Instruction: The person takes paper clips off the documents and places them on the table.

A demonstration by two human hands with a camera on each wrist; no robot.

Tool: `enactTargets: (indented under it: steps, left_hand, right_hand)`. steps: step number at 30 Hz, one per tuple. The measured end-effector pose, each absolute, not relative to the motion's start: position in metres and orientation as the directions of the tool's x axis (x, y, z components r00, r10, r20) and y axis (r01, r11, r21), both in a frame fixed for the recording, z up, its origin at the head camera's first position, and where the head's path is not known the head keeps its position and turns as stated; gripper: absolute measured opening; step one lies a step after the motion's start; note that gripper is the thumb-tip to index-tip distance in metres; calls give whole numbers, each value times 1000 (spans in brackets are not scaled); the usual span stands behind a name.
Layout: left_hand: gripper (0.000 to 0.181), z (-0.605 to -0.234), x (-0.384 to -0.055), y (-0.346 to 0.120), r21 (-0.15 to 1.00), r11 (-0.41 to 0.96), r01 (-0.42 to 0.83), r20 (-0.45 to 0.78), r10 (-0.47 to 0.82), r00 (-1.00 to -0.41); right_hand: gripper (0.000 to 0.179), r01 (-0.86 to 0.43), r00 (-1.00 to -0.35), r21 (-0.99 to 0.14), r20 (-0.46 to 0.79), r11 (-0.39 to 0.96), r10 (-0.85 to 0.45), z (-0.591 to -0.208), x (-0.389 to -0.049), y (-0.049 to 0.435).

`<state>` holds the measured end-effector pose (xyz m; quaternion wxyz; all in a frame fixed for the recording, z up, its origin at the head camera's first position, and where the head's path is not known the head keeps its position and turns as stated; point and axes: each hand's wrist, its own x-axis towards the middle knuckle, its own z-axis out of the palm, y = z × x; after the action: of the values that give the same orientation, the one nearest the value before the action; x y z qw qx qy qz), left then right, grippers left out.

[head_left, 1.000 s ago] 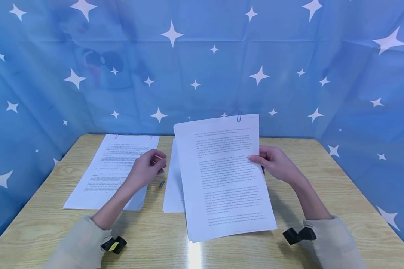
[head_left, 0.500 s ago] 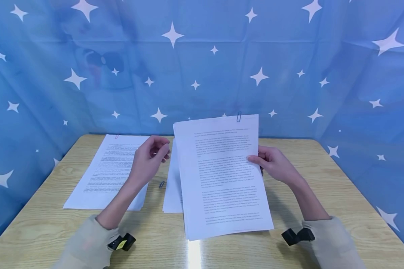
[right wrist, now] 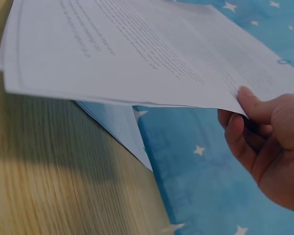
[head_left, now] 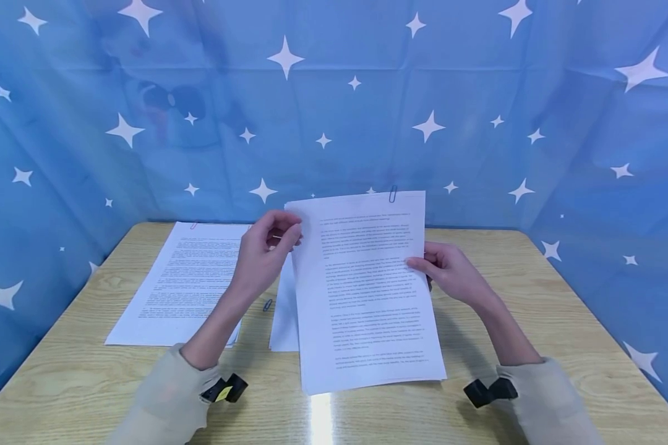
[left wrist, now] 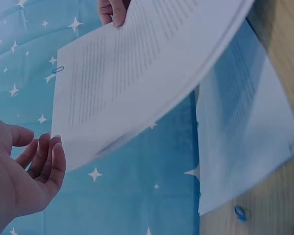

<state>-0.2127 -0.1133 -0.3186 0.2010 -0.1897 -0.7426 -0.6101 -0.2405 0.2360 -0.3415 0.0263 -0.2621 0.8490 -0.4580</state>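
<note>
Right hand (head_left: pixel 451 272) pinches paper-clipped pages (head_left: pixel 362 296); left hand (head_left: pixel 264 250), loosely curled, by far-left corner. Likely step: second grip; next, pinch there.

Passage across the desk (head_left: pixel 278 417) is blocked by the raised sheets (head_left: pixel 370 296); room is left between the sleeves (head_left: pixel 161 395).

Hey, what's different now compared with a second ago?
The left hand has moved right and slightly up, to the upper left edge of the raised sheets, with no pinch visible. They have shifted slightly left. The right hand still grips them; the left stack and loose paper clip stayed put.
</note>
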Motion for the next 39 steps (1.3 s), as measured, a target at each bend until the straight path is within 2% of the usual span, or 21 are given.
enactTargets:
  steps: [16,23,32,39]
  left_hand:
    - [16,-302,-217,-92,782,133,609,607,59,-793]
    - [18,-293,-220,-83,734,131,667,666,55,-744]
    - [19,-286,-224,-64,640,150,753,754,64,-654]
    - [18,-283,-225,-49,594,209,777,781,82,-619]
  right_hand:
    - [23,-432,-850,-796,200,425,-488,-346,-239,228]
    - [23,-428,-847,-804,197,412,-494,-346,-237,225]
    - [23,-448,-844,-787,215,424,-492,-344,-233,221]
    - [22,-449,-844,-782,211,433,-494,-343,-232,218]
